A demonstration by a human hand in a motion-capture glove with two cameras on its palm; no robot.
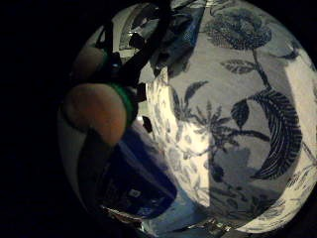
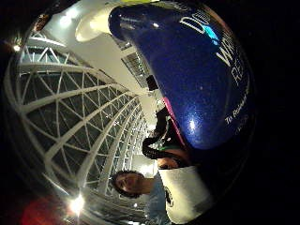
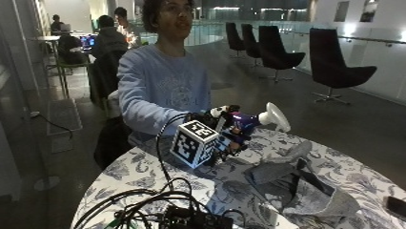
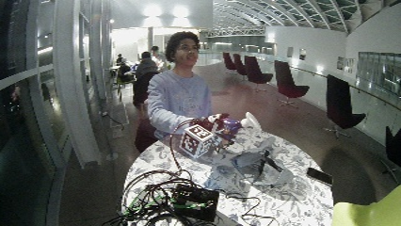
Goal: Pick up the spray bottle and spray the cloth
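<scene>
Right hand [image 3: 218, 131] wrapped around spray bottle [image 3: 244, 121], held above floral tablecloth [image 3: 146, 171]. Glossy dark-blue body, white lettering, white trigger head [image 3: 276, 117] tipped sideways. Grey cloth [image 3: 298, 179] crumpled on table just beside, below nozzle.

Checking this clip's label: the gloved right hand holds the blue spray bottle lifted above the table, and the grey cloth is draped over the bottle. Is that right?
Not quite. The right hand does hold the blue spray bottle lifted above the table, but the grey cloth is not draped over it. The outside view shows the cloth lying on the table, below and apart from the bottle.
</scene>
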